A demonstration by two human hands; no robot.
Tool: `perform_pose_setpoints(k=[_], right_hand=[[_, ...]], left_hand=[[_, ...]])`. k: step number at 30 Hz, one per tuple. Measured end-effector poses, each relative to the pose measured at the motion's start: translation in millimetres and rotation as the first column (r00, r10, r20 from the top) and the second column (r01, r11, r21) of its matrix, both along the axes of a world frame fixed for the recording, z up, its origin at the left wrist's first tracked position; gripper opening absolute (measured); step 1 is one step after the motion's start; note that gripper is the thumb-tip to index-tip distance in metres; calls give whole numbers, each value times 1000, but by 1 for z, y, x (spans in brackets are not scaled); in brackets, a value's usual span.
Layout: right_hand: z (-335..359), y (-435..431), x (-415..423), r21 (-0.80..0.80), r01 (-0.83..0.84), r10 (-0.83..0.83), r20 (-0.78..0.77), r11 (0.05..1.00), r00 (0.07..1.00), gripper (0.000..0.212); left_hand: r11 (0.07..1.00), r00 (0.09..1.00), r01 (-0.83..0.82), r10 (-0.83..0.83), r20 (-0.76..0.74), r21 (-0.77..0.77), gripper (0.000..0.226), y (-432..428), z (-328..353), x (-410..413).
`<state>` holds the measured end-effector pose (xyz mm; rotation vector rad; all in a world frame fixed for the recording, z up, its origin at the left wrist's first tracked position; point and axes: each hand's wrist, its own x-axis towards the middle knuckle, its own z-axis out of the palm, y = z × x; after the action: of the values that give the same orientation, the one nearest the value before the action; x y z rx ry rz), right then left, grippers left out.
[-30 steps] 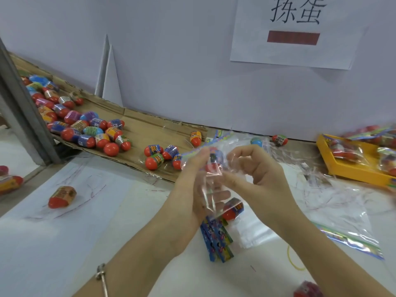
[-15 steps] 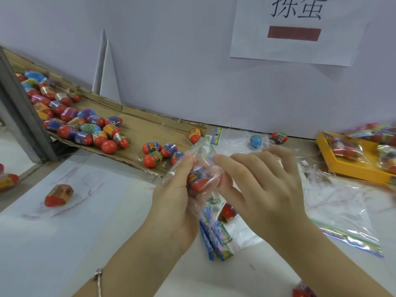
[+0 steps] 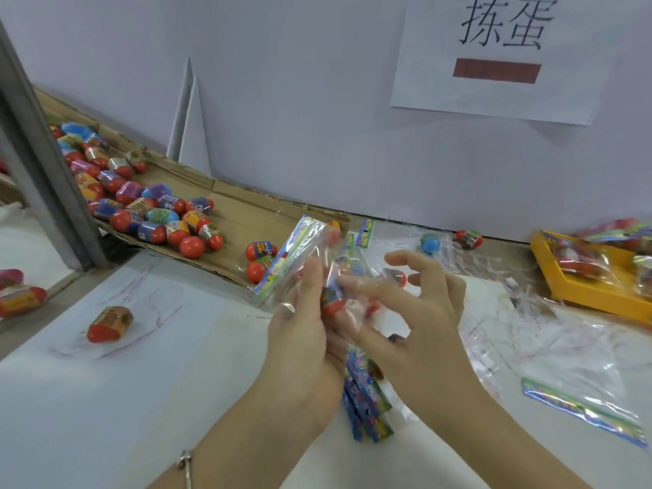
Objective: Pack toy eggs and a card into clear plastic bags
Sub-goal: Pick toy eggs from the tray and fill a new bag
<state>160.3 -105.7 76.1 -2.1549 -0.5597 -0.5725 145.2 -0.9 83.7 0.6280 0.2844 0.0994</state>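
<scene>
Both hands meet above the white tabletop (image 3: pixel 141 400), holding up a clear plastic bag with a multicoloured printed strip along its top edge (image 3: pixel 293 252). The left hand (image 3: pixel 300 340) grips the bag from the left, its thumb lying up the front of the film and the other fingers (image 3: pixel 337 347) curled behind it. The right hand (image 3: pixel 423 333) pinches the bag from the other side between thumb and forefinger, while its remaining fingers (image 3: pixel 412 257) are loosely curled and fanned above. Inside the bag, between the two hands, sits a red toy egg with a printed wrap (image 3: pixel 333 307). A second red egg (image 3: pixel 395 277) shows just behind the right forefinger; I cannot tell whether it is in the bag. Below the hands a stack of blue printed cards (image 3: pixel 368 404) lies on the tabletop. To the left, a flat brown cardboard sheet (image 3: pixel 240 210) carries a heap of red, blue and purple wrapped eggs (image 3: pixel 148 210). One orange-wrapped red egg (image 3: pixel 109 324) lies alone on the tabletop, well apart from it. On the right a yellow plastic tray (image 3: pixel 578 298) holds filled bags (image 3: pixel 578 259), with empty clear bags (image 3: pixel 571 365) spread in front of it. A white paper sign with black characters (image 3: pixel 494 65) hangs on the wall, and a thin metal bracelet (image 3: pixel 186 464) circles the left wrist.
</scene>
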Motion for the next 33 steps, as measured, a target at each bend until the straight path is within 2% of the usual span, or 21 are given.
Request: perform_pose_setpoints(k=[4,6,9,12,15,18,22,26,28,31,32,33], right_hand=[[3,2,-3,81,-95,108,-166,992,980,28],[6,1,-2,12,-140,139,-212,990,967,32],[6,-1,2,-77,-160,143,-185,984,972,46],[8,-3,2,21,-159,159,-226,987,961,30],[8,-6,5,132,-130,164,-295,983,941,31],[9,-4,4,132,-142,178,-326,981,928,27],[11,-5,4,131,-118,156,-337,984,929,26],[13,-6,7,219,-28,98,-317,975,943,15],[13,-6,7,274,-12,91,-280,962,956,15],[16,-8,9,246,-53,115,-242,968,964,17],[16,-9,9,225,-64,120,-243,972,963,18],[17,-10,9,193,-76,125,-258,978,958,19]], left_hand=[[996,997,69,-70,18,48,58,-5,-3,-3],[991,992,122,-124,24,61,60,-6,-3,-5],[979,978,199,-201,51,35,45,-8,-5,-5],[967,963,252,-254,85,38,65,-8,-3,-4],[988,979,155,-152,138,-12,59,-3,-2,-2],[998,993,39,-34,113,-49,43,-2,-4,1],[997,992,32,-40,118,69,36,-12,-5,-2],[997,981,72,-77,176,35,28,-17,-7,-10],[995,984,87,-94,150,56,27,-16,-3,-2],[994,995,92,-94,25,59,23,-8,-1,13],[995,997,77,-79,25,56,20,-8,1,16],[995,994,86,-89,65,54,30,-8,0,15]])
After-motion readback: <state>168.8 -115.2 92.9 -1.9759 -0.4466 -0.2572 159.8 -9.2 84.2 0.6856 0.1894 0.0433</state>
